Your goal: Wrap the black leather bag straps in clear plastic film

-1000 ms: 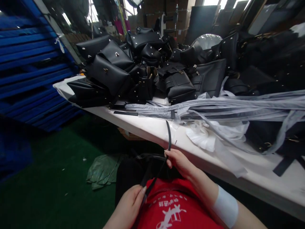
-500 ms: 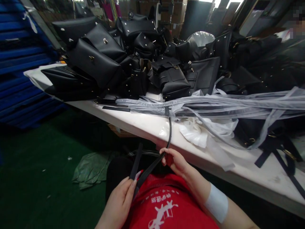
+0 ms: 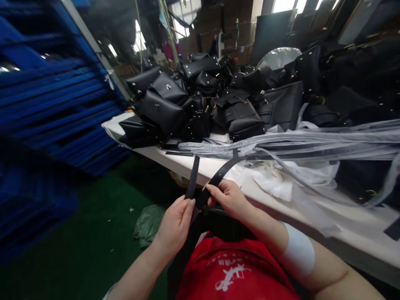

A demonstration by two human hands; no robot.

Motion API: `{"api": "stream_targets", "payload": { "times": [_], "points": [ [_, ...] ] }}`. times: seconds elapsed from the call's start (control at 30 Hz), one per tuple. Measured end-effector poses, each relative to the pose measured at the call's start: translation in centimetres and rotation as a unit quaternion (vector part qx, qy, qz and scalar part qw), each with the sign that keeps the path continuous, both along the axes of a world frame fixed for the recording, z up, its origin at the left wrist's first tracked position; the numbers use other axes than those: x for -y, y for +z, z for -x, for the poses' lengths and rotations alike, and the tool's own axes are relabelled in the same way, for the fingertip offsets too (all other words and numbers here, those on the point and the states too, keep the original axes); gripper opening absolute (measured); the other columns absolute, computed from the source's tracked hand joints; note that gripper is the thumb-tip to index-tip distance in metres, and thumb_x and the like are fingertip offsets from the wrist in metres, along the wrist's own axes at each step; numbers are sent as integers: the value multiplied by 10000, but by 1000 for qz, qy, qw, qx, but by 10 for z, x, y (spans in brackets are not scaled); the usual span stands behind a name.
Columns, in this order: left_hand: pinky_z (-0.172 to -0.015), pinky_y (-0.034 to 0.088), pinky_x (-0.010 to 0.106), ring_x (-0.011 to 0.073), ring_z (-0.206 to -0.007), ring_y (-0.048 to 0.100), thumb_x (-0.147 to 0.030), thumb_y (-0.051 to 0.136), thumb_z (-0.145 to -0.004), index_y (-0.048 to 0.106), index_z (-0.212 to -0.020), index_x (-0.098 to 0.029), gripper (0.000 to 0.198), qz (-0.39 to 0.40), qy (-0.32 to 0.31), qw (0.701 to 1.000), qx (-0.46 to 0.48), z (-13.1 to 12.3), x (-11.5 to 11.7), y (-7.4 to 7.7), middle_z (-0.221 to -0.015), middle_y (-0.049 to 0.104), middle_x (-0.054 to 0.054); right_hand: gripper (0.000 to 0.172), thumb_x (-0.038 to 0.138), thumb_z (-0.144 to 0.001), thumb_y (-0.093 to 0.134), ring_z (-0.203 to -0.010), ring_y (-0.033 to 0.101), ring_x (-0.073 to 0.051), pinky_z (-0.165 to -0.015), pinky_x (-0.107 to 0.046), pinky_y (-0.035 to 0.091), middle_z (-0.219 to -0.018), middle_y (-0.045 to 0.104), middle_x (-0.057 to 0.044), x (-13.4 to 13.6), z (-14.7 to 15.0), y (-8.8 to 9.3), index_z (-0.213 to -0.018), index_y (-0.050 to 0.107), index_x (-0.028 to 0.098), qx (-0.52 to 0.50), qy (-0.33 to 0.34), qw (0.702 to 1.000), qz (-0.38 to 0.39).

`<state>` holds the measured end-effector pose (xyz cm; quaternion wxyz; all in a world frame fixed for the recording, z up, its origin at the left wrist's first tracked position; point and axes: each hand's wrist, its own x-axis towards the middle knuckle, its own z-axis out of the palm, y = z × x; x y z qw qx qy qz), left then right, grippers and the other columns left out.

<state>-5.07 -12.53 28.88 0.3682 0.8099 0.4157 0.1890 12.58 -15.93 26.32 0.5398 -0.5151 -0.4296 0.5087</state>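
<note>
A black strap (image 3: 225, 170) runs between my two hands in front of the table edge. My right hand (image 3: 229, 199) pinches it between thumb and fingers, and its far part curves over the white table. My left hand (image 3: 176, 221) is closed on the strap, with a black strap end (image 3: 194, 175) sticking up past the fingers. Whether that end belongs to the same strap is hidden by the hand. Long strips in clear wrapping (image 3: 281, 139) lie along the table just beyond my hands.
Black bags (image 3: 162, 112) with metal fittings are heaped on the white table (image 3: 175, 162). Crumpled white wrapping (image 3: 271, 179) lies near its front edge. Blue stacked panels (image 3: 62, 100) stand at the left. A greenish sack (image 3: 148, 225) rests on the green floor (image 3: 106, 233).
Both hands have moved up and away from my body, toward the table edge, with the strap. The view has turned left, so the bags appear farther right.
</note>
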Motion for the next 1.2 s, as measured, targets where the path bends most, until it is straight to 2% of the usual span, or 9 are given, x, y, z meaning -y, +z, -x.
{"api": "stream_targets", "payload": {
  "times": [0.1,0.17,0.27,0.37,0.47,0.6,0.9,1.07,1.2],
  "points": [
    [-745,453,271,187,-805,594,-393,357,-979,672,-796,-180,422,-47,-17,998,47,-10,-18,35,-840,632,54,398,529,-826,580,-510,541,-108,-515,-218,418,-570,614,-9,-21,0,32,-698,617,154,4,39,997,-67],
    [-720,447,267,184,-777,593,-407,375,-974,672,-770,-175,428,-73,-9,995,61,-15,-25,51,-808,636,50,379,509,-815,598,-492,514,-102,-497,-217,397,-554,591,-2,-37,-6,48,-718,646,146,-5,22,994,-104],
    [-639,432,261,176,-685,572,-455,391,-960,669,-741,-172,454,-93,15,993,71,-23,-33,66,-733,628,43,347,460,-821,591,-445,454,-88,-465,-212,343,-482,529,17,-55,-15,65,-752,692,136,9,-45,991,-127],
    [-622,437,263,195,-690,584,-501,406,-941,684,-769,-172,463,-109,31,989,92,-33,-38,76,-686,628,46,365,435,-831,565,-437,466,-91,-457,-213,339,-471,541,0,-61,-16,73,-644,669,138,36,-45,990,-130],
    [-645,451,270,219,-727,605,-539,426,-918,687,-762,-175,474,-119,35,987,107,-42,-38,80,-661,633,51,395,444,-829,554,-452,496,-98,-456,-215,353,-495,566,-16,-58,-14,78,-584,633,145,26,-20,989,-144],
    [-655,446,274,206,-692,597,-540,410,-922,665,-714,-169,496,-119,33,988,95,-49,-32,77,-700,662,55,411,465,-871,498,-421,459,-93,-452,-214,326,-458,527,10,-53,-25,83,-757,714,135,24,-89,984,-152],
    [-665,455,272,207,-700,621,-533,419,-927,699,-783,-153,493,-114,36,982,149,-60,-27,75,-744,702,63,495,412,-937,425,-514,562,-133,-533,-250,335,-521,622,-38,-36,-24,101,-556,628,171,262,-62,957,-112],
    [-614,443,266,195,-645,600,-552,432,-917,662,-736,-154,494,-110,54,980,159,-56,-25,70,-667,664,55,424,414,-972,370,-749,663,-198,-590,-274,329,-816,735,-85,-30,-23,123,-857,707,183,418,-125,891,-129],
    [-547,405,249,171,-565,546,-600,433,-899,585,-660,-181,505,-123,77,975,170,-48,-27,77,-523,554,10,404,354,-993,332,-772,677,-206,-615,-284,344,-852,736,-85,-31,-12,137,-895,686,187,515,-100,837,-154]
  ]
}}
